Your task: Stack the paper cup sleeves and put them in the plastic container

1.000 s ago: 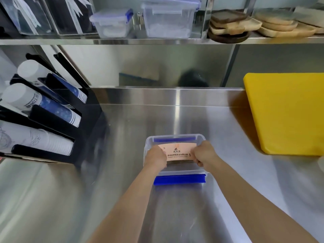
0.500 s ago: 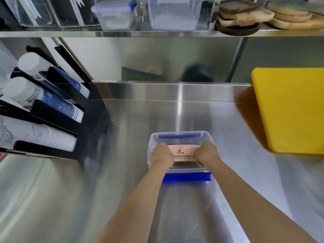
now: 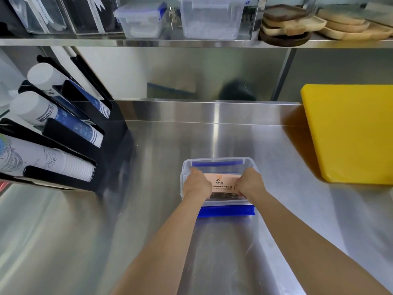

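Observation:
A clear plastic container (image 3: 248, 161) with blue clips stands on the steel counter in front of me. Inside it lies a flat stack of pinkish paper cup sleeves (image 3: 222, 184) with dark printed text on top. My left hand (image 3: 196, 185) grips the stack's left end and my right hand (image 3: 251, 184) grips its right end, both reaching down inside the container walls. The sleeves' layered edges show along the near side. The ends of the stack are hidden under my fingers.
A black cup dispenser (image 3: 70, 133) with rows of white and blue paper cups stands at the left. A thick yellow cutting board (image 3: 348, 133) lies at the right. The shelf above holds plastic boxes (image 3: 212, 15) and wooden trays (image 3: 297, 22).
The stack has sunk lower into the container with both hands still on its ends. The view has tilted down slightly.

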Available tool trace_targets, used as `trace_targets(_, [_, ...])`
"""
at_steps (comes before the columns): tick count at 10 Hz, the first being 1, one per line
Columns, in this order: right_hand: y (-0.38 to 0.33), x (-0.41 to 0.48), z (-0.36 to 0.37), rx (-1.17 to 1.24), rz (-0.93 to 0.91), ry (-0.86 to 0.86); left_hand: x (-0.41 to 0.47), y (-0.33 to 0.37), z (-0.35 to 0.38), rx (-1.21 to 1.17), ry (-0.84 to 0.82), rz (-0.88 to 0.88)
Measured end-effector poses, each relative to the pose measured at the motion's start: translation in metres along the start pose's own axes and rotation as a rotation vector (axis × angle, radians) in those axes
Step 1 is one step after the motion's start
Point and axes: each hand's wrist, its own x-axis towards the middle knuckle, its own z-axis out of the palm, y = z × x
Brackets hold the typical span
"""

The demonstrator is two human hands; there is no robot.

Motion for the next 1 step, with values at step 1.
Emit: trace_targets(1, [-0.0017, -0.0065, -0.0081, 0.053, -0.005, 0.027, -0.003, 0.0033, -0.0091, 0.015, 0.035, 0.036])
